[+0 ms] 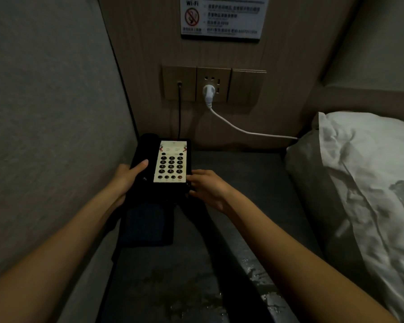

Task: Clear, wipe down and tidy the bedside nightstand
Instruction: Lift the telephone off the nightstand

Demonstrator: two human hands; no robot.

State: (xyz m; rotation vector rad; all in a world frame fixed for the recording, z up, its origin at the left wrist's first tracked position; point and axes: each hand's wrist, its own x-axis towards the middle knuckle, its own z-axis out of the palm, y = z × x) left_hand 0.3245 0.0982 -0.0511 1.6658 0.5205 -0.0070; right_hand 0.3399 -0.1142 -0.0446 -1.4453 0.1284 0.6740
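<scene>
Scene: dim corner, head view looking down at a dark grey stone-patterned nightstand top (243, 173) between a grey textured side wall (44, 113) and a bed.
Telephone: black corded desk telephone with a cream keypad panel (170, 162) sits at the back left corner of the nightstand, against the side wall and close to the wood-grain back panel (145, 66). Handset lies in its cradle on the left side.
Left hand: left hand (126, 178) grips the telephone's left edge; thumb lies straight across the handset, the other fingers are hidden under the body, so their curl cannot be told.
Right hand: right hand (208, 187) touches the telephone's lower right corner; fingers close together, lightly bent, tips on the edge.
Cloth: dark folded cloth (147, 222) lies on the nightstand just in front of the telephone, partly under the left forearm.
Surface: near end of the top shows wet streaks and droplets (254, 266).
Wall: beige socket plate (214, 85) holds a white plug with a white cable (243, 130) running right toward the white pillow (359, 159); thin black cord (179, 113) drops to the telephone.
Sign: white Wi-Fi and no-smoking notice (222, 15) above the sockets; small print unreadable.
</scene>
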